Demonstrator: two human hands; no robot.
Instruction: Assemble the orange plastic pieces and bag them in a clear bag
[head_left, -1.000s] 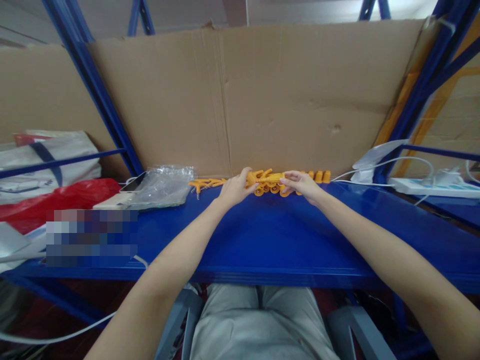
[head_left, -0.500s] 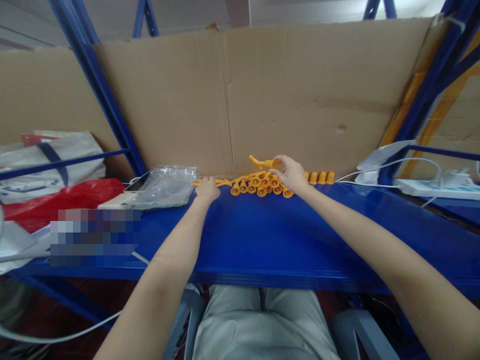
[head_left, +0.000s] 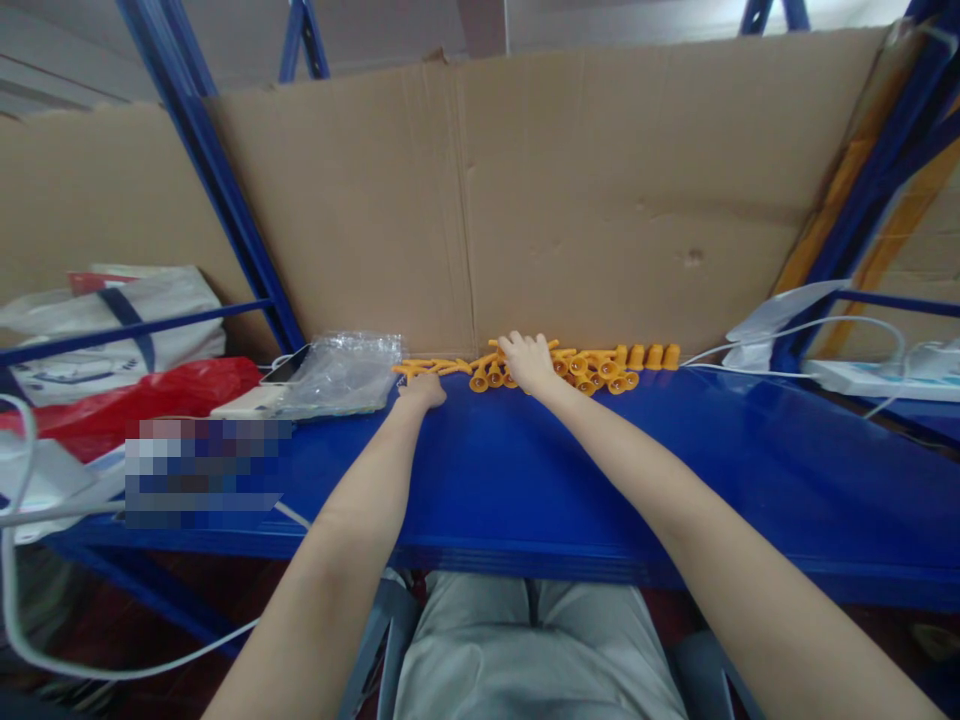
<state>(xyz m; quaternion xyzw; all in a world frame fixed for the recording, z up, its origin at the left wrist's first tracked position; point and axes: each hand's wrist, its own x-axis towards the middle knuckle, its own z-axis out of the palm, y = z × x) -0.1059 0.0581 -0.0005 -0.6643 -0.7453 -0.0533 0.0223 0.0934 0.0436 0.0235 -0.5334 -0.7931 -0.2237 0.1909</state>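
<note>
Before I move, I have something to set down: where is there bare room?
Bare: the blue tabletop between the left forearm, right forearm and yellow pieces; also from the right forearm to the white power strip. Crowded: along the cardboard, and left by the clear plastic and red bag.

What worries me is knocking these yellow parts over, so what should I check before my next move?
1. Left hand at the stems: ok.
2. Right hand over the funnels: ok.
3. Firm hold in either hand: cannot tell, too small to see.
4. Funnels in one layer: not ok, heaped.
5. Caps standing in a row: ok.
6. Power strip apart from the hands: ok.
</note>
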